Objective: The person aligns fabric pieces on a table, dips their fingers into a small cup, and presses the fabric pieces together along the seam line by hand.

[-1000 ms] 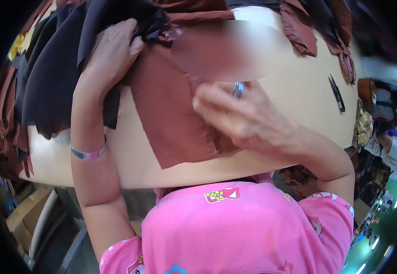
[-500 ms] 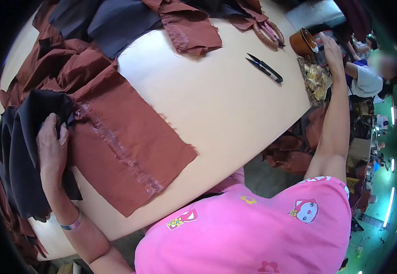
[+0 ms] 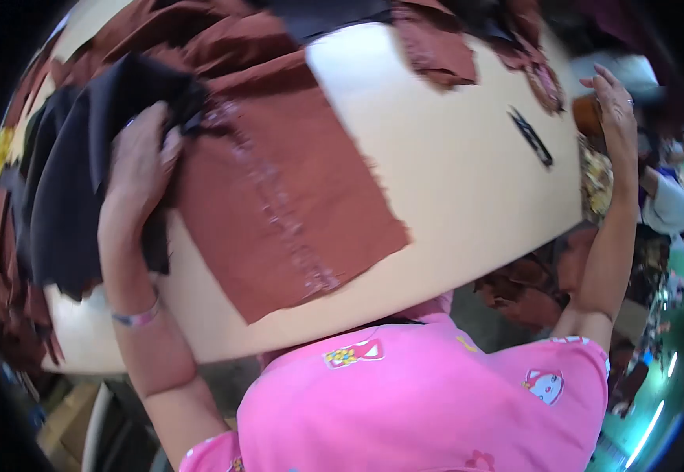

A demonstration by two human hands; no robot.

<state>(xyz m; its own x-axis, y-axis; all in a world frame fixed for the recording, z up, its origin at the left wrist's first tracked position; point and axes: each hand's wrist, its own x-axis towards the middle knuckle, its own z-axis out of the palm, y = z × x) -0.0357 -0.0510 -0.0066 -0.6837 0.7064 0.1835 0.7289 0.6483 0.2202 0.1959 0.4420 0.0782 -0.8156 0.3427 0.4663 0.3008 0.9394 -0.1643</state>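
Observation:
My left hand [image 3: 139,157] is on a gathered piece of black cloth [image 3: 71,197] at the left of the table, its fingers curled into the folds. Beside it a reddish-brown cloth piece [image 3: 318,165] lies flat with frayed edges. A strip of whitish, shiny marks and loose threads runs down its length. At the table's far right, my right hand [image 3: 615,102] is raised with its fingers apart. Just behind that hand is a brown cup [image 3: 587,116], partly hidden; whether they touch cannot be made out. Black thread snips [image 3: 531,136] lie on the table to its left.
More brown and black cloth [image 3: 232,39] is heaped at the far left of the pale table [image 3: 468,204]. A brown strip [image 3: 436,47] lies along the back. Yellowish scraps [image 3: 597,181] sit by the right edge. Beyond, a person in a white top [image 3: 667,206] is seated.
The whole view has shifted, so the table and cloth appear farther right and higher. My right hand now covers more of the brown cup. My left hand stays on the black cloth.

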